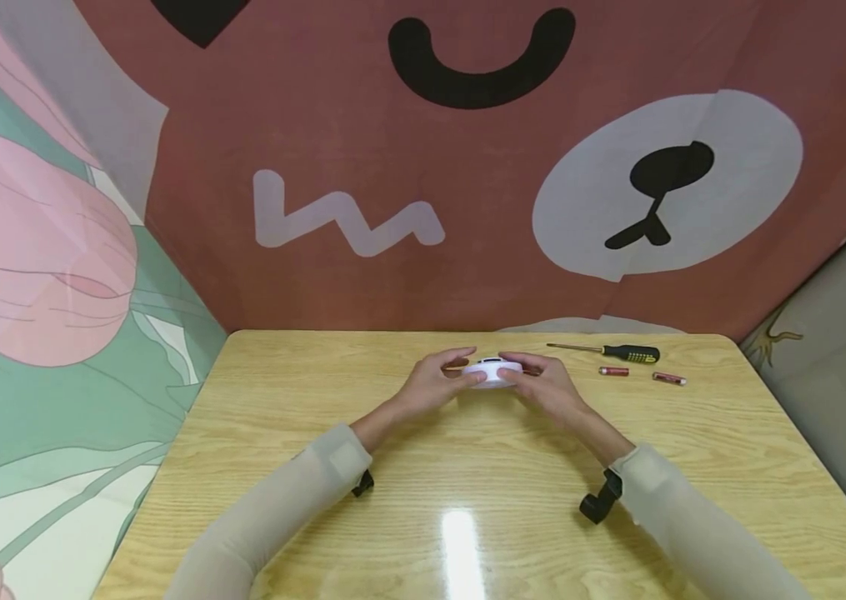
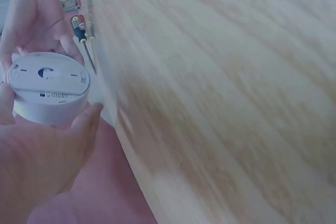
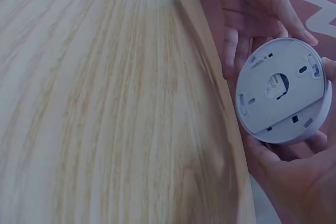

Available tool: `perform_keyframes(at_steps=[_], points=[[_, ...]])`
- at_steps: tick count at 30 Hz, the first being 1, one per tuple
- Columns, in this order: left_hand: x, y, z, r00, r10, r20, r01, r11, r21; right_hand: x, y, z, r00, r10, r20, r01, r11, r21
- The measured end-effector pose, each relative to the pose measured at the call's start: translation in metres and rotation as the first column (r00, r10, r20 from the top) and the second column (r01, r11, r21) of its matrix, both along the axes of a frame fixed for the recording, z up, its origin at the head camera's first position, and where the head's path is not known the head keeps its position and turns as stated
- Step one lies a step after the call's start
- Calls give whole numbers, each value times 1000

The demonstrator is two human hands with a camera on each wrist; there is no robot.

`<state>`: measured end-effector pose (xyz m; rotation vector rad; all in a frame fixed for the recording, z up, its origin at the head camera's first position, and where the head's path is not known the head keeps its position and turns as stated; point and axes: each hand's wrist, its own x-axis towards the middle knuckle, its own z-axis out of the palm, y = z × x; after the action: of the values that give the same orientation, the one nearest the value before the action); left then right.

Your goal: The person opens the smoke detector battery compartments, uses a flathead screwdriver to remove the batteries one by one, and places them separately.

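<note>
Both hands hold a white round device [image 1: 493,372] just above the far middle of the wooden table [image 1: 468,467]. My left hand [image 1: 433,385] grips its left side and my right hand [image 1: 546,390] grips its right side. The left wrist view shows the device [image 2: 48,87] with its flat backplate facing the camera, my left hand's thumb [image 2: 84,124] against its rim and my right hand [image 2: 34,17] behind it. In the right wrist view the device's backplate [image 3: 281,93], with a round centre hole, lies between my right hand [image 3: 294,182] and my left hand [image 3: 252,9].
A screwdriver [image 1: 610,352] with a black and yellow handle lies at the table's far right. Two small red batteries [image 1: 613,371] [image 1: 668,378] lie just in front of it. Printed fabric walls close in the table on the left, back and right.
</note>
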<state>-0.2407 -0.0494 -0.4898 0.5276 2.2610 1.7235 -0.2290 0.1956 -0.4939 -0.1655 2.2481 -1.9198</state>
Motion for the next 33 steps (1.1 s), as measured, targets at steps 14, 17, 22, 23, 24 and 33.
perform_keyframes(at_steps=[14, 17, 22, 23, 24, 33], points=[[-1, 1, 8, 996, -40, 74, 37, 999, 36, 4, 6, 0, 979, 104, -174, -106, 994, -1], [-1, 2, 10, 996, -46, 82, 43, 998, 34, 4, 8, 0, 975, 135, -176, -138, 990, -3], [-1, 0, 9, 996, -60, 62, 61, 998, -19, 2, 11, -4, 960, 196, -200, -190, 981, 50], [-2, 0, 9, 997, -64, 50, 66, 997, -38, 1, 11, -4, 956, 206, -209, -196, 978, 66], [-2, 0, 8, 997, -67, 37, 70, 996, -59, 0, 11, -6, 951, 216, -220, -202, 976, 85], [-5, -2, 0, 976, -140, -167, 86, 951, -297, -6, 9, -16, 884, 296, -362, -155, 916, 370]])
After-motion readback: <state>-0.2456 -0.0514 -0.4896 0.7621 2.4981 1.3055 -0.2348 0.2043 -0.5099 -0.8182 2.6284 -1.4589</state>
